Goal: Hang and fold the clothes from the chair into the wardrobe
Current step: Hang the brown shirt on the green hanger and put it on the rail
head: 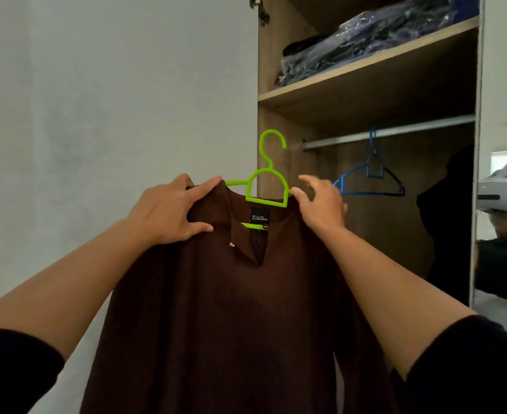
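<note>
1. Bare forearms reach up and forward, side by side.
2. Left hand (168,210) pinches the brown shirt (231,309) at its left shoulder.
3. Right hand (321,204) has its thumb on the right shoulder and its upper fingers lifted; I cannot tell if it grips.
4. The shirt hangs on a green hanger (268,186), left of the wardrobe rail (395,131).

This is looking like a home bedroom: an open wooden wardrobe (276,70) is holding bagged clothes (365,34) on its shelf (365,71), a blue hanger (371,193) hanging from its rail (395,131).
</note>
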`<action>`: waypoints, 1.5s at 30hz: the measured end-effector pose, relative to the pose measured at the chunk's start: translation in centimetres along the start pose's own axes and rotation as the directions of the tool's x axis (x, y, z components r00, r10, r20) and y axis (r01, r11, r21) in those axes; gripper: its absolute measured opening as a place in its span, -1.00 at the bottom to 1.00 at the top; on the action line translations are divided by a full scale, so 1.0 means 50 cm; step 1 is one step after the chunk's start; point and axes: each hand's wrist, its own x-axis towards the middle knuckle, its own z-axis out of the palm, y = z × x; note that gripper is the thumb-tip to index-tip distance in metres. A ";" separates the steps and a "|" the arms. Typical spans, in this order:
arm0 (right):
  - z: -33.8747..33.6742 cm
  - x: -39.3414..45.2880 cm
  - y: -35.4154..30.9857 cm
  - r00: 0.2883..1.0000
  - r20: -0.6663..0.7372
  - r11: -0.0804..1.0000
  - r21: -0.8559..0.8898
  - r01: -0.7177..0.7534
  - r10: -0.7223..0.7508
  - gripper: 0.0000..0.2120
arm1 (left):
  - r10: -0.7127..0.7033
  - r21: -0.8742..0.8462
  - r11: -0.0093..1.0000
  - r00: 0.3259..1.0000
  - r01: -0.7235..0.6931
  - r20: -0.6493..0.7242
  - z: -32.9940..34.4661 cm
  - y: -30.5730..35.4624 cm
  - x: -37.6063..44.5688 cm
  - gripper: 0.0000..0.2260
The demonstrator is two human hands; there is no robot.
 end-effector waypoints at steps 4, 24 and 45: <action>-0.007 0.029 0.024 0.994 -0.094 0.990 -0.128 -0.060 0.048 -0.54 | 0.017 0.051 0.999 1.000 -0.018 0.016 0.037 0.030 0.070 -0.25; 0.038 0.308 0.169 0.831 -0.144 0.843 0.107 -0.527 0.537 -0.64 | -0.113 -0.045 0.993 0.986 0.109 -0.121 0.223 0.215 0.425 -0.22; 0.065 0.378 0.275 0.905 -0.212 0.902 0.317 -0.293 0.368 -0.51 | 0.021 -0.194 0.981 1.000 -0.018 0.014 0.337 0.377 0.576 -0.18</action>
